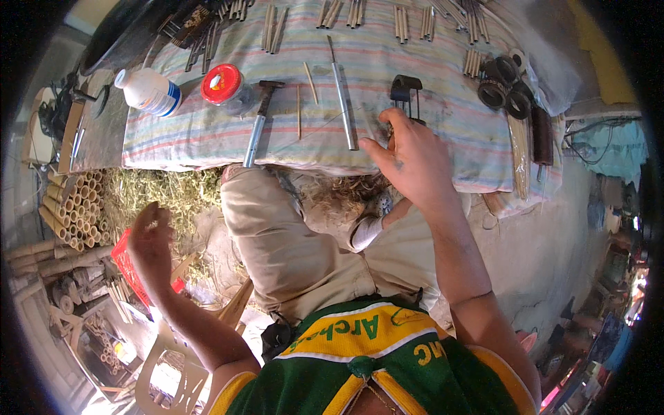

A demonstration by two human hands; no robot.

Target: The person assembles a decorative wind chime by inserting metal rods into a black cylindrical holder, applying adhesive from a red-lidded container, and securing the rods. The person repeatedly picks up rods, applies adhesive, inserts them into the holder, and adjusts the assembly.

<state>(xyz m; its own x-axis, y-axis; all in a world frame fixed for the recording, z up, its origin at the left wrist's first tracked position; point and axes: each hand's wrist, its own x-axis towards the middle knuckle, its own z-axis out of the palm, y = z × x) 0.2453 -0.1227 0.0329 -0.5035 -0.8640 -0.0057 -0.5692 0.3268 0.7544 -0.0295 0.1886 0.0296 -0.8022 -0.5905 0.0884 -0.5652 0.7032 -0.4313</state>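
The right hand lies on the striped cloth that covers the bench. Its fingers are spread flat and pinch nothing. A black clamp sits just far of it. A long metal rod lies to its left, and a hammer lies further left. The left hand hangs low on the left, away from the bench. Its fingers curl loosely. I cannot tell if it holds anything.
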